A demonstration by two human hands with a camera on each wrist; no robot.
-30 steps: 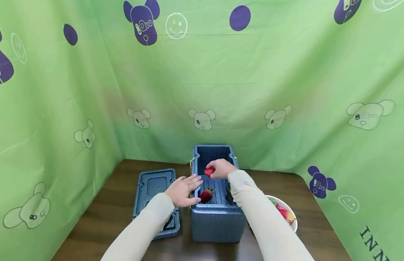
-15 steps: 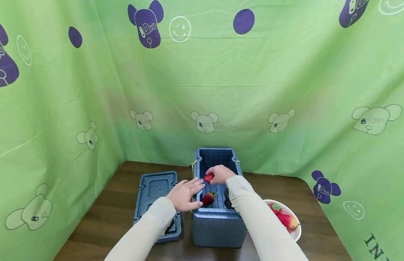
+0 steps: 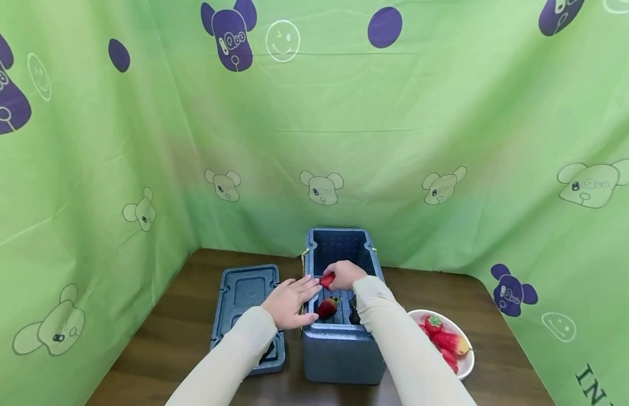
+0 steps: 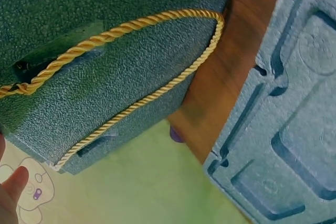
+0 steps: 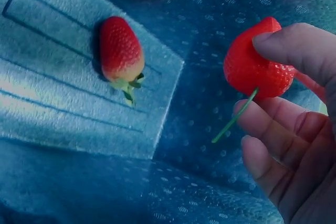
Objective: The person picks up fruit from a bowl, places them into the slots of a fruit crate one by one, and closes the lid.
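A blue foam box (image 3: 342, 355) stands uncovered on the table. My right hand (image 3: 347, 275) reaches over its opening and pinches a red strawberry (image 5: 252, 64) between thumb and fingers; its green stem hangs toward the palm side in the right wrist view. Another strawberry (image 5: 121, 51) lies on a raised, grooved ledge inside the box, near the person's side. My left hand (image 3: 291, 303) rests with spread, straight fingers on the box's left rim. The left wrist view shows the box's outer wall with a yellow rope handle (image 4: 142, 22) and only a thumb tip of that hand.
The box's lid (image 3: 249, 287) lies on the wooden table (image 3: 157, 349) to the left. At the right a white bowl (image 3: 466, 372) holds several strawberries, partly hidden by the right sleeve. A green printed curtain (image 3: 273, 220) surrounds the table.
The right hand with its strawberry has dipped slightly lower toward the box's interior. My left hand stays on the rim. The head view has shifted a little, showing more of the bowl.
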